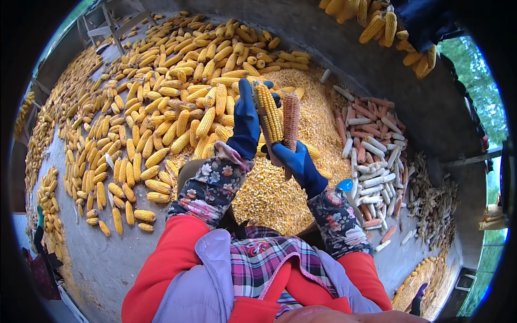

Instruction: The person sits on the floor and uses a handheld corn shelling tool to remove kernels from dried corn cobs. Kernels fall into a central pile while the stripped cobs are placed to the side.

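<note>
My left hand [245, 121], in a dark blue glove, grips a yellow ear of corn [269, 113], its fingertips wrapping round the top from behind. Along the ear's left side a pale strip looks bare of kernels. In my right hand [301, 163], gloved in blue, a reddish bare corn cob [291, 117] stands almost upright beside the ear. The right fingers also meet the ear's lower end. Beneath both hands spreads a heap of loose corn kernels [270, 194]. Floral sleeve covers reach my gloves.
Unshelled ears [161, 109] cover the floor ahead and to the left. On the right lie a pile of white and red bare cobs [375, 161] and dry husks [430, 202]. A concrete wall [339, 48] curves behind; ears hang overhead [373, 26]. A wooden chair [113, 28] stands far left.
</note>
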`<state>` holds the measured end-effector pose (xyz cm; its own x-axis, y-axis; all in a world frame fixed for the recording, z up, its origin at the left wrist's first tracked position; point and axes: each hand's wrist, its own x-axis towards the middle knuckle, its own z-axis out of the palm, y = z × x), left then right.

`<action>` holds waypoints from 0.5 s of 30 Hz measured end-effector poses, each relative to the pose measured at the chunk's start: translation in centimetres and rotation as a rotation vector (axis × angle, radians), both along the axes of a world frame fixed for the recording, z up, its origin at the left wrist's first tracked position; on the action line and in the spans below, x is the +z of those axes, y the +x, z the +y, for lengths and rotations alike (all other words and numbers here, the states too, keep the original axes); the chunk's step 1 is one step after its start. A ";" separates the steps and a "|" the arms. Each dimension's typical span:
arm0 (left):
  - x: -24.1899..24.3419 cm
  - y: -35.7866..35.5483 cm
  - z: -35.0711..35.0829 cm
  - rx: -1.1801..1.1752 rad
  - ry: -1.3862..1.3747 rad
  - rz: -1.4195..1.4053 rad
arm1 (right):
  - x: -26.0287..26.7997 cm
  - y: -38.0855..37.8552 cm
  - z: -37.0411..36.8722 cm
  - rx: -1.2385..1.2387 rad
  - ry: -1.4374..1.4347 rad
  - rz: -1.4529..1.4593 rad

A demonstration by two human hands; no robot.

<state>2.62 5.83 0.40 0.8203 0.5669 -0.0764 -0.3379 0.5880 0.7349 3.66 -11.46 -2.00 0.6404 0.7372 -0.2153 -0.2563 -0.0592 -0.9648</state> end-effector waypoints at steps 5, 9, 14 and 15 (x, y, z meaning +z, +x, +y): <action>-0.4 0.1 0.4 0.005 0.124 0.060 | -0.3 0.1 0.1 -0.019 -0.066 -0.113; -0.8 0.2 0.8 0.015 0.078 0.090 | -0.2 -0.1 0.0 0.028 -0.067 -0.093; -0.9 0.2 0.7 0.022 0.102 0.044 | -0.6 0.2 -0.2 -0.030 -0.041 -0.082; -0.6 0.3 0.4 0.059 0.087 0.021 | -0.8 0.4 0.0 -0.028 -0.044 -0.085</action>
<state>2.87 6.18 -0.18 0.7837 0.6197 -0.0415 -0.3546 0.5014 0.7892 4.05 -11.48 -2.79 0.6781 0.7097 -0.1912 -0.1760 -0.0958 -0.9797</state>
